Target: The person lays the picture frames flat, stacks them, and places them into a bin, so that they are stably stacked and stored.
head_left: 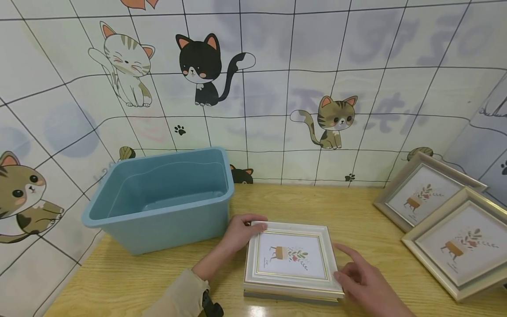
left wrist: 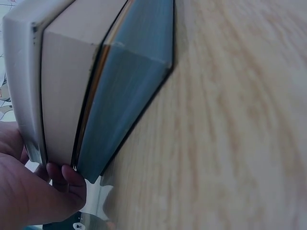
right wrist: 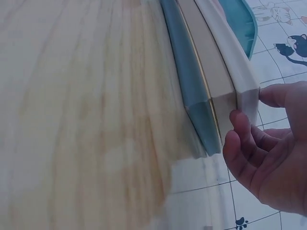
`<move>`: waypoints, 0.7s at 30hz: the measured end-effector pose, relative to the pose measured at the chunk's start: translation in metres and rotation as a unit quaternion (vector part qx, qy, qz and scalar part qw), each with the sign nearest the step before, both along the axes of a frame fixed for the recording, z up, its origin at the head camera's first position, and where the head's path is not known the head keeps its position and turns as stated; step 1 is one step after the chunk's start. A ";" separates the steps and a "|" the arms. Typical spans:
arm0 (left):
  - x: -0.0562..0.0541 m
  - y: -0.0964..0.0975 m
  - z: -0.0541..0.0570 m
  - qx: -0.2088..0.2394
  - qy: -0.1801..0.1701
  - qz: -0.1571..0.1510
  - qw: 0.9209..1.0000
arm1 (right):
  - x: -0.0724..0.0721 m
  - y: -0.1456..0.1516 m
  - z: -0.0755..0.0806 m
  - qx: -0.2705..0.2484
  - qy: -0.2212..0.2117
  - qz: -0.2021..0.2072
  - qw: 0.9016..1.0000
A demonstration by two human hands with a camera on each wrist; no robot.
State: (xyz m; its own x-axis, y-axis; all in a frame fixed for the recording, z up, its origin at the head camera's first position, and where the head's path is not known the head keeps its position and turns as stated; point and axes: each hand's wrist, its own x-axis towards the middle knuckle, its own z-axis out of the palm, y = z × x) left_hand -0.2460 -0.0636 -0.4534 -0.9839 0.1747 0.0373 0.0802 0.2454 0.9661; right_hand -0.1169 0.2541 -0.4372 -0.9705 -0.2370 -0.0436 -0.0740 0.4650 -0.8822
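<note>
A stack of picture frames (head_left: 292,257) lies on the wooden table; the top one is white with gold lines and a potted-plant print. My left hand (head_left: 241,233) holds its far left corner, thumb on the face and fingers over the far edge. At the right side, my right hand (head_left: 362,277) grips the near right corner, index finger stretched along the edge. From the side, the left wrist view shows a white frame (left wrist: 23,76), a beige one (left wrist: 67,91) and a blue-looking one (left wrist: 124,91) layered together. Curled fingers (right wrist: 242,127) meet the stack's edge in the right wrist view.
A blue plastic tub (head_left: 166,224) stands left of the stack, against the cat-print wall covering (head_left: 273,92). Two more picture frames, a champagne one (head_left: 382,200) and a gold-edged one (head_left: 420,257), lean at the right.
</note>
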 end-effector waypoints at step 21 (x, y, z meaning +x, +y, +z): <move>0.000 -0.002 0.001 0.008 -0.019 0.004 1.000 | 0.002 0.114 0.083 0.141 0.269 -0.065 0.951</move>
State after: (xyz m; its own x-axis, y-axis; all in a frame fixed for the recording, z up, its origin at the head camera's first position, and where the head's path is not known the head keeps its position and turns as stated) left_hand -0.2456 -0.0652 -0.4523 -0.9862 0.1655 0.0024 0.0409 0.2296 0.9724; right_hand -0.1151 0.3679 -0.3539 -0.8909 -0.1666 0.4224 -0.4047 0.7133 -0.5722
